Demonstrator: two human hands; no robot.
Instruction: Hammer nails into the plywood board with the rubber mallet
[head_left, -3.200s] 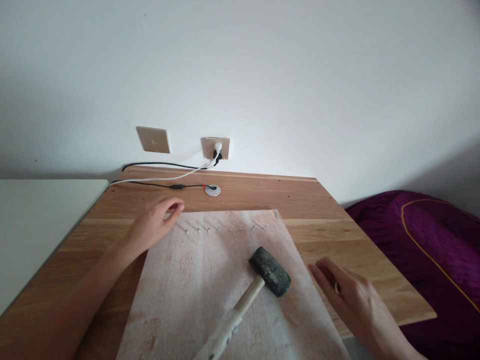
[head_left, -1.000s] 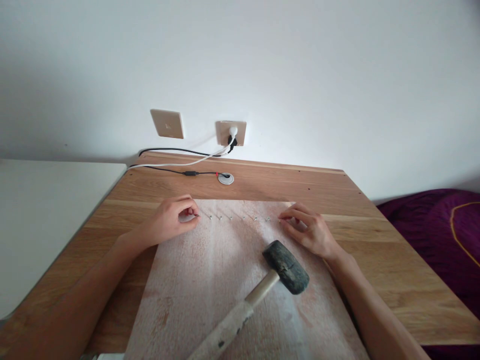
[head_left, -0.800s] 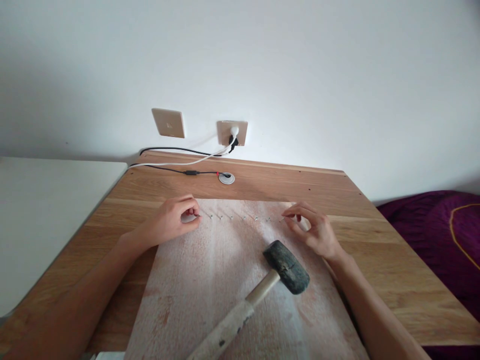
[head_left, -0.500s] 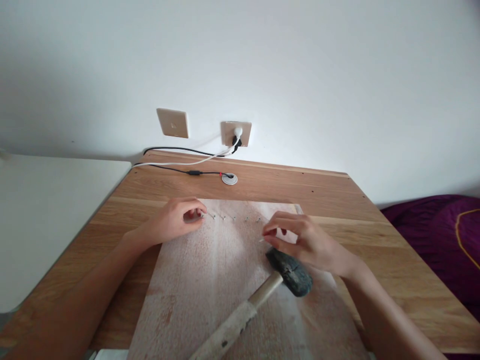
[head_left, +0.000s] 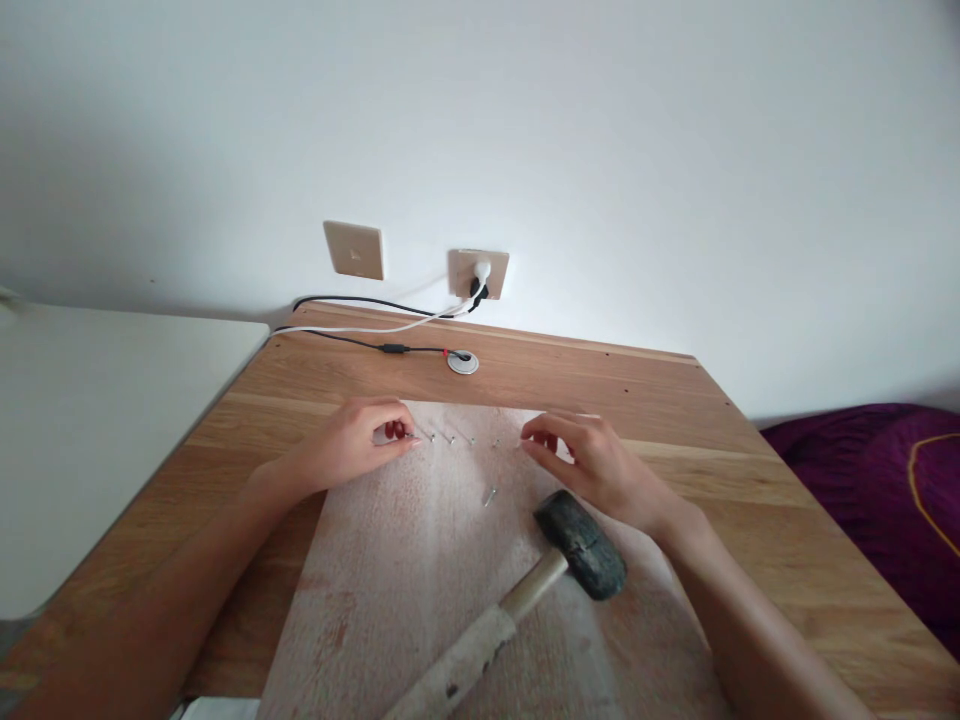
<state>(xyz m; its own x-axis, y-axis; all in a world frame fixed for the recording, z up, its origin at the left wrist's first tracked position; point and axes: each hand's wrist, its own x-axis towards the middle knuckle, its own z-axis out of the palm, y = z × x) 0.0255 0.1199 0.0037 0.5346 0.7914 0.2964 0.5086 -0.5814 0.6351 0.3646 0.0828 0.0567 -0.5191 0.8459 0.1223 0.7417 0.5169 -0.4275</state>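
A pale wooden board (head_left: 390, 560) lies on the table, with a row of small metal nails (head_left: 452, 440) standing up near its far edge. At the row's left end my left hand (head_left: 364, 435) is closed, thumb and finger pinching a nail mostly hidden by the fingertips. My right hand (head_left: 600, 465) pinches at the right end of the row, its fingertips around another nail that barely shows. One loose nail (head_left: 490, 496) lies on the board in front of the row. A rubber mallet (head_left: 581, 545) with a worn pale handle rests on the board below my right hand.
The board sits on a wood-grain table (head_left: 750, 520) against a white wall. Cables (head_left: 360, 330) run along the back to a wall socket (head_left: 491, 275) and a round grommet (head_left: 463, 362). A white surface (head_left: 112, 430) adjoins at left; purple cloth (head_left: 862, 470) lies at right.
My right hand has moved from above the mallet head up to the nail at the row's right end. A loose nail now lies on the board. My left hand stays at the left end.
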